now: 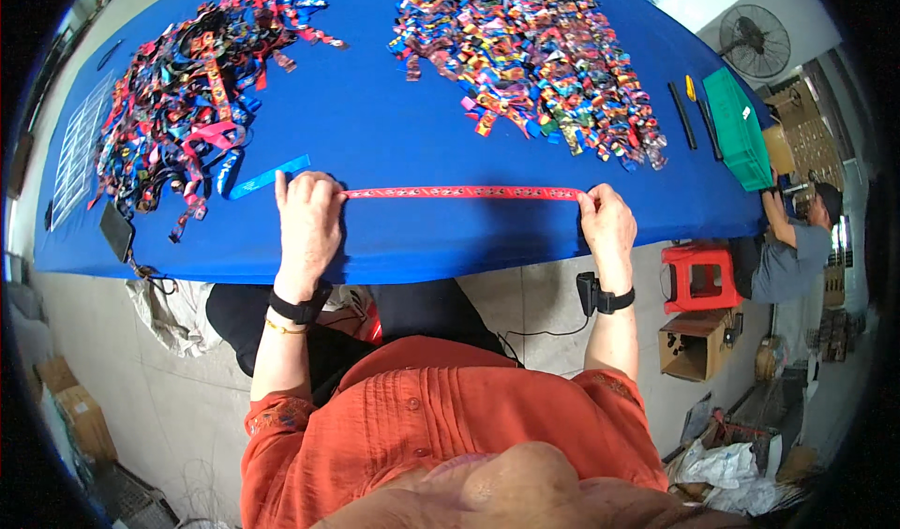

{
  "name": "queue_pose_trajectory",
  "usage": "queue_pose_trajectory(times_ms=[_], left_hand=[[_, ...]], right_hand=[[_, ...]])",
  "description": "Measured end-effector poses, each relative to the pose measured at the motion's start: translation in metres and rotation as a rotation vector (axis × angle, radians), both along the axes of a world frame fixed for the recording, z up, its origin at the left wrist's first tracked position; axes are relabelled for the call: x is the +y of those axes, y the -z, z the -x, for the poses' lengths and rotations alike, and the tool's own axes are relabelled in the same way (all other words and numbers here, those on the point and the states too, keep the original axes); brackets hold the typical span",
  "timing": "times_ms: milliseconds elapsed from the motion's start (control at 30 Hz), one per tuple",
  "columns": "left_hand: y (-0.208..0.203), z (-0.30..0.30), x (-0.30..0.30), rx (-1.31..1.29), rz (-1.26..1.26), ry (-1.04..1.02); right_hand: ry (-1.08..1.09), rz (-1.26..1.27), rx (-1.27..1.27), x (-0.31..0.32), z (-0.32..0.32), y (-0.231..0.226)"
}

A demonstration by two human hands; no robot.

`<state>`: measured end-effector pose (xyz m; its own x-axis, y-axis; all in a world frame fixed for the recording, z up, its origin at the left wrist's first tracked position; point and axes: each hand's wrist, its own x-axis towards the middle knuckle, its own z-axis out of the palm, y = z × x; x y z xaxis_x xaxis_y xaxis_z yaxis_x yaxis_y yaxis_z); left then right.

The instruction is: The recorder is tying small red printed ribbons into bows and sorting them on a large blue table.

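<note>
A narrow red ribbon (459, 193) with a small repeating pattern is stretched straight, left to right, over the near part of the blue-covered table (412, 238). Its left end is gripped by my left hand (311, 220), whose fingers fold over it. At the other end my right hand (608, 229) pinches the ribbon between thumb and fingers. Just beyond my left hand lies a bright blue strap (270, 183), reaching out from a tangled heap of multicoloured straps (192, 79). Farther off to the right, many short folded colourful straps (525, 51) lie in dense rows.
A white wire rack (82, 149) lies at the table's left edge. Toward the right edge are a green crate (736, 126) and dark rods (682, 117). A red stool (698, 278), a cardboard box (696, 346) and another person (795, 248) are beyond the table's right side.
</note>
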<state>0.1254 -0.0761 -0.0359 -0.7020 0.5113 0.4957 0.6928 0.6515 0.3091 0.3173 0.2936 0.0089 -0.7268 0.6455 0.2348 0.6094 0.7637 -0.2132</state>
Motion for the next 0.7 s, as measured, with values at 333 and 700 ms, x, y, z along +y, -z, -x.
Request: queue_pose_trajectory(times_ms=[333, 700], left_hand=[[-0.024, -0.012, -0.042, -0.375, -0.352, -0.197], [-0.020, -0.014, -0.077, -0.524, -0.268, -0.334]], right_hand=[[-0.033, 0.278, 0.084, 0.006, -0.011, 0.007], [-0.037, 0.516, 0.052, -0.017, -0.001, 0.001]])
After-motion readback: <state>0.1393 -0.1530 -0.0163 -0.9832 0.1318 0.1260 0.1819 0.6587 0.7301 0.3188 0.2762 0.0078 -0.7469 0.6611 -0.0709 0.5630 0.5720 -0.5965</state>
